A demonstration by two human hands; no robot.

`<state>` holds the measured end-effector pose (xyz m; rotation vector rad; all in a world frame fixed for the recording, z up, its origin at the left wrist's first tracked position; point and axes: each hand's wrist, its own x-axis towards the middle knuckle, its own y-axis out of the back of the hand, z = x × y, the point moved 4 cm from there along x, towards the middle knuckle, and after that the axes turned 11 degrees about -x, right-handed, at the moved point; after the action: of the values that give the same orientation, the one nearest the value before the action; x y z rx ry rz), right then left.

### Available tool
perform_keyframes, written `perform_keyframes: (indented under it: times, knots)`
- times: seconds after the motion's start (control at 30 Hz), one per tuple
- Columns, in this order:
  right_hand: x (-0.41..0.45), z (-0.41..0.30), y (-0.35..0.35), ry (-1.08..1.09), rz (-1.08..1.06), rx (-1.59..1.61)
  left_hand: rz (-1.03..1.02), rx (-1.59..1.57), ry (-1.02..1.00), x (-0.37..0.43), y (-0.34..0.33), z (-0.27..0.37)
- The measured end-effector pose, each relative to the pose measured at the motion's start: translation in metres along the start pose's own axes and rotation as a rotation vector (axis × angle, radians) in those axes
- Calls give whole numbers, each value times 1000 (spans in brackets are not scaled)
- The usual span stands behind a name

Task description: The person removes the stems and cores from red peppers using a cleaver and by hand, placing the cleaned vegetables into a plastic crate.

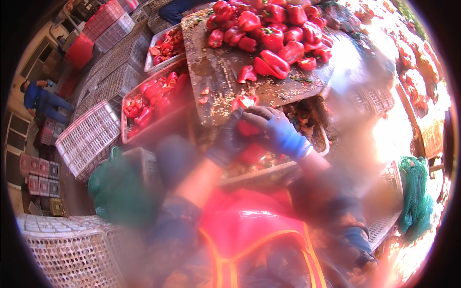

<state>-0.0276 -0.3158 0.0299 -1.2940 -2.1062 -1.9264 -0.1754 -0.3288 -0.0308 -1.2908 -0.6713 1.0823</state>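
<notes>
Both of my hands, in blue work gloves with dark palms, meet at the near edge of a wooden board [201, 72]. My left hand [228, 138] and my right hand [279, 131] close around a red bell pepper piece [248, 127]; blur hides its exact shape. Just beyond my fingers lies a cut red pepper [245, 101] on the board. A heap of whole red peppers [272, 37] covers the board's far part, with pale seeds scattered nearer. Below my hands, more red pepper [252, 154] shows over a container of scraps.
Left of the board stand a red crate [124, 122] and a white crate [147, 64] of cut peppers. An empty plastic crate [90, 138], green netting [115, 187] and stacked crates [68, 252] are further left. A person [45, 99] stands far left. More green netting [414, 196] hangs right.
</notes>
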Motion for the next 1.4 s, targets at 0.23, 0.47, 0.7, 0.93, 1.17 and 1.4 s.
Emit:
perform_keyframes:
  times: [0.23, 0.47, 0.7, 0.93, 1.17, 1.4]
  knots:
    - [25, 12, -8, -255, 173, 165, 36, 644, -320, -29, 0, 37]
    - [37, 26, -26, -398, 111, 495, 125, 801, -613, -40, -20, 161]
    - [34, 40, -22, -508, 96, 553, 249, 1749, -1207, -29, -22, 310]
    - [37, 62, -40, -424, 89, 510, 254, 2576, -37, 30, 153, 295]
    - [36, 96, -18, -782, 242, 623, 431, 2718, -532, 0, 135, 379]
    - [57, 98, -43, -516, 69, 128, 382, 2871, -39, 22, 204, 373]
